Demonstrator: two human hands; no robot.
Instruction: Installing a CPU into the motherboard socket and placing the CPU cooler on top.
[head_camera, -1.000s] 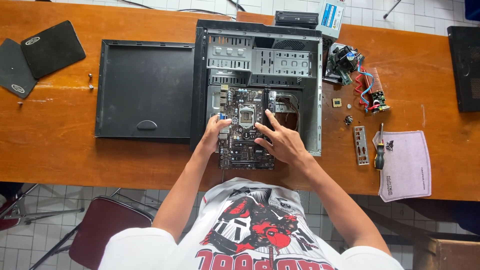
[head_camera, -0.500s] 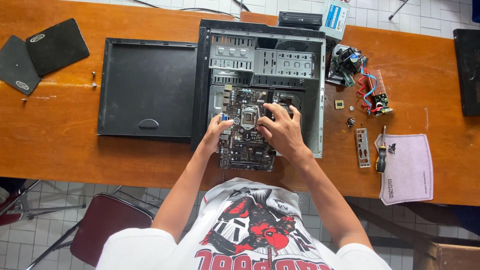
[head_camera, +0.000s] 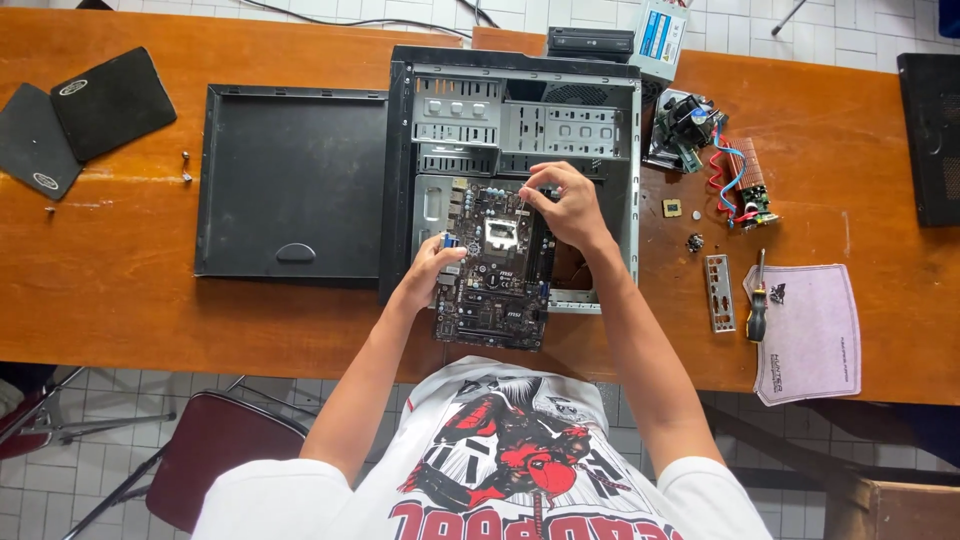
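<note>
An open black and grey computer case (head_camera: 520, 110) lies flat on the wooden table (head_camera: 120, 260). A dark motherboard (head_camera: 497, 275) sits partly inside it, its near end sticking out over the case's front edge. My left hand (head_camera: 432, 272) grips the board's left edge. At the board's far right corner my right hand (head_camera: 568, 205) has its fingers curled around the edge, inside the case.
The case's black side panel (head_camera: 290, 180) lies left of the case. Two dark pads (head_camera: 75, 115) and a few screws (head_camera: 185, 165) are at far left. At right lie a cooler with cables (head_camera: 710, 150), a small chip (head_camera: 672, 208), a metal shield plate (head_camera: 718, 292), a screwdriver (head_camera: 757, 300) and a cloth (head_camera: 810, 330).
My right hand has moved from the board's middle to its far right corner. The left hand has shifted down to the left edge. The board now reaches farther out of the case.
</note>
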